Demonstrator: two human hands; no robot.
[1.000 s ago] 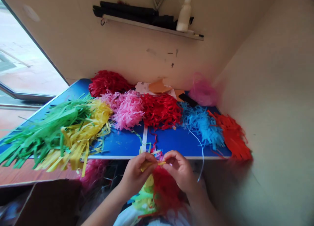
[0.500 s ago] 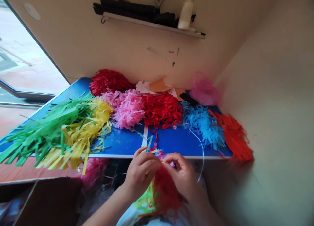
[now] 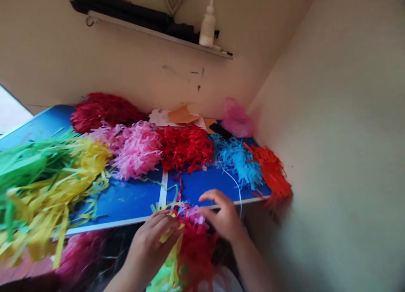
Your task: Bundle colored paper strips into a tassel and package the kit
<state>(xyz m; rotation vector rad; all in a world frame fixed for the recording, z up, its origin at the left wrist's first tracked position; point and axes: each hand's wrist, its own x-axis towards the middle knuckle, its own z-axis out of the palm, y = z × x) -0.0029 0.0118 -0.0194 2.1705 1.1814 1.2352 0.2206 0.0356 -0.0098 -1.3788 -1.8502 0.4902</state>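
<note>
My left hand [image 3: 155,235] is closed on yellow paper strips [image 3: 173,262] at the table's front edge. To its right, my right hand [image 3: 221,214] is raised with thumb and fingers apart, and nothing shows between them. Between and below the hands hangs a bundle of red strips [image 3: 196,245], with pink strips [image 3: 194,216] at its top. Pale green strips [image 3: 166,275] hang under my left hand. A thin white string [image 3: 236,182] runs over the table edge beyond my right hand.
Fringed paper piles lie across the blue table [image 3: 133,199]: green [image 3: 28,161], yellow [image 3: 63,190], pink [image 3: 136,150], red [image 3: 186,148], blue [image 3: 240,161] and orange [image 3: 268,167]. Behind them are papers, a black phone [image 3: 220,131] and a wall shelf with a white bottle [image 3: 207,28].
My right hand has let go and moved away from my left hand, its fingers now apart. The view has turned right, so the table and piles appear further left.
</note>
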